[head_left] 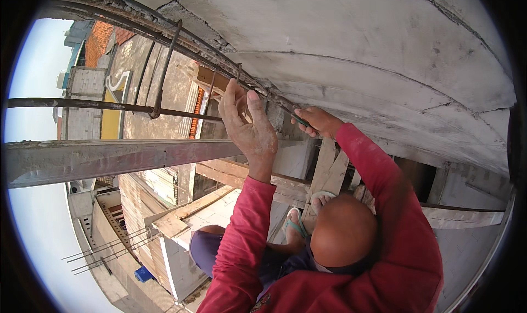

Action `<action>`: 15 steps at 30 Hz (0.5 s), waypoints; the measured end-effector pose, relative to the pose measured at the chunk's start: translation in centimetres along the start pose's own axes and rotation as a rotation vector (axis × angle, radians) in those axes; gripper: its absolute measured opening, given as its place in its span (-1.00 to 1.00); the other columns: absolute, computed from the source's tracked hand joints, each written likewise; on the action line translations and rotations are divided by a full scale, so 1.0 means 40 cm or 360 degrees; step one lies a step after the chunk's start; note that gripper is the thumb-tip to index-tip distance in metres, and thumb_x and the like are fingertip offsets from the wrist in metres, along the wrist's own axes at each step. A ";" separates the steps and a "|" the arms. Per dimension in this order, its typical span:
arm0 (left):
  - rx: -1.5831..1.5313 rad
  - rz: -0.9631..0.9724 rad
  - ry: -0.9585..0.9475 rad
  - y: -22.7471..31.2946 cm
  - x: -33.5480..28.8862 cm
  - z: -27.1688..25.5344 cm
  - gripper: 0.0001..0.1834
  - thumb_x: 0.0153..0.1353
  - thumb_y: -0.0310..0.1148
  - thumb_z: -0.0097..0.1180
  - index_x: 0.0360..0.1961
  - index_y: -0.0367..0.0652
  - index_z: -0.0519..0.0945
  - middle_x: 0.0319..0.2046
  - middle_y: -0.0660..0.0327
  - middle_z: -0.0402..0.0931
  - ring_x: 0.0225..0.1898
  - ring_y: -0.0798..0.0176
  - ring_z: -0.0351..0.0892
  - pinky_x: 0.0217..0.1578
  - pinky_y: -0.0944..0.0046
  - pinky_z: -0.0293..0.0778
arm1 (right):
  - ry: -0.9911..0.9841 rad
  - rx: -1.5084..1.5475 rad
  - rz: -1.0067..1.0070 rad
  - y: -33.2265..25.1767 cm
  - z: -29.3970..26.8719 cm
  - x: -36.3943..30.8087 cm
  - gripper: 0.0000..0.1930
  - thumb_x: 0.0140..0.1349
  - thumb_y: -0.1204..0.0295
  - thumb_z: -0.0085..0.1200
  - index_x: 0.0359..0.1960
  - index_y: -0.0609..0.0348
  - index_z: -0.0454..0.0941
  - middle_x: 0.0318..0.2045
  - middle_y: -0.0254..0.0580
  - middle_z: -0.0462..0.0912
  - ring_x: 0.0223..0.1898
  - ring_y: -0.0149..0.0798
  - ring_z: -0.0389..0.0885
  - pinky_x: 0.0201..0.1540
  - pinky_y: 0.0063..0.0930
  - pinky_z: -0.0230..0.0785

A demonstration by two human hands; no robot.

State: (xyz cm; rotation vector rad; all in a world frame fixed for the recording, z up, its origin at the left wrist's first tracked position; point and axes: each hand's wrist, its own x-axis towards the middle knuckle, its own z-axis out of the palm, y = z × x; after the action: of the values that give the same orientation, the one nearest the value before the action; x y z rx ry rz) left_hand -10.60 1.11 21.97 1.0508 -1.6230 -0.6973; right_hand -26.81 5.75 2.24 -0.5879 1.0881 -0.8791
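Gripping a green handle point(301, 119) right-handed by rusty bars point(110, 105), hands point(251, 130) apart

The left forearm point(241, 236), in red sleeve, rises from the near side toward the far side, and the left wrist point(261, 166) continues almost in the same line. The left hand point(251, 130) is raised, its fingers lightly bent together and its thumb standing apart at the right; pale dust covers the skin. The right arm point(401, 214) bends widely at the right, and the right hand point(319, 121) points leftward with fingers curled closed.
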 end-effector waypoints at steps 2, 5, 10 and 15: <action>-0.0147 -0.0517 -0.0244 -0.076 -0.089 -0.009 -0.46 0.55 -0.14 0.12 0.37 -0.30 0.44 0.19 0.04 0.47 0.18 0.11 0.52 0.21 0.17 0.42 | -0.0074 0.0280 0.0126 -0.020 0.005 -0.029 -0.51 0.60 -0.03 -0.09 -0.07 0.22 0.58 -0.53 -0.33 0.51 -0.62 -0.46 0.43 -0.57 -0.49 0.34; -0.0017 -0.0734 -0.0314 -0.210 -0.160 0.032 -0.38 0.58 -0.05 0.02 0.40 -0.36 0.41 0.32 -0.11 0.43 0.29 0.01 0.48 0.31 0.09 0.35 | 0.0000 0.0086 0.0068 -0.038 0.026 -0.093 -0.50 0.59 -0.02 -0.05 0.03 0.26 0.55 -0.55 -0.36 0.46 -0.63 -0.48 0.42 -0.59 -0.52 0.30; -0.0321 -0.0961 -0.0504 -0.287 -0.266 0.079 -0.38 0.60 -0.07 -0.01 0.38 -0.44 0.41 0.19 -0.07 0.54 0.20 0.16 0.50 0.24 0.23 0.38 | 0.0198 -0.0393 0.0093 -0.024 0.088 -0.246 -0.46 0.58 -0.01 -0.02 0.14 0.33 0.53 -0.52 -0.36 0.45 -0.66 -0.49 0.42 -0.62 -0.50 0.30; -0.0149 -0.1232 -0.1064 -0.270 -0.368 0.028 -0.52 0.61 -0.05 -0.03 0.00 -0.35 0.61 -0.19 0.23 0.65 -0.17 0.35 0.53 -0.04 0.27 0.47 | 0.0210 -0.0094 0.0126 0.033 0.138 -0.345 -0.46 0.58 0.05 0.00 0.19 0.40 0.49 -0.42 -0.34 0.49 -0.61 -0.48 0.48 -0.60 -0.48 0.34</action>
State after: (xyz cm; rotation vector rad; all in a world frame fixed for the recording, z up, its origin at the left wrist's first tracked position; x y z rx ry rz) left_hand -7.29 9.32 5.95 1.4844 -1.6674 -1.7695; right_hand -23.95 18.02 10.22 -0.5375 1.2518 -0.8282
